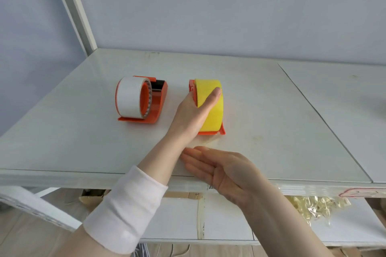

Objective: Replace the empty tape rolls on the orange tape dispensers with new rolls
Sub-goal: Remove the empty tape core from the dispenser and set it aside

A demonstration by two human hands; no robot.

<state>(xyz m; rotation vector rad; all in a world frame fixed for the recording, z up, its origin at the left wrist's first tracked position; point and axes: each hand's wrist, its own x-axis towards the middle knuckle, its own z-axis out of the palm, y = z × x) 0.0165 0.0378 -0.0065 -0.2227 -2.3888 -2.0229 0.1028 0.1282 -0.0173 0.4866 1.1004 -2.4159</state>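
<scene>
Yellow roll point(213, 110) is what your left hand point(192, 115) has hold of: your thumb point(213, 96) lies across its outer band, and your fingers wrap round its left side, hidden behind the roll. That roll stands upright on edge in an orange dispenser point(221, 131), whose base shows just below your grip and whose front end peeks out above your hand. Your white sleeve point(127, 208) trails back from that wrist towards you. To the left of the grip, well apart from it, a second orange dispenser point(159, 100) carries a white roll point(129, 98), also upright. Both dispensers stand on the pale table point(271, 121). Your right hand point(221, 169) is nearer to you than the grip, just below your left wrist, with fingers straight, close together and pointing left, holding nothing, above the table's front edge.
</scene>
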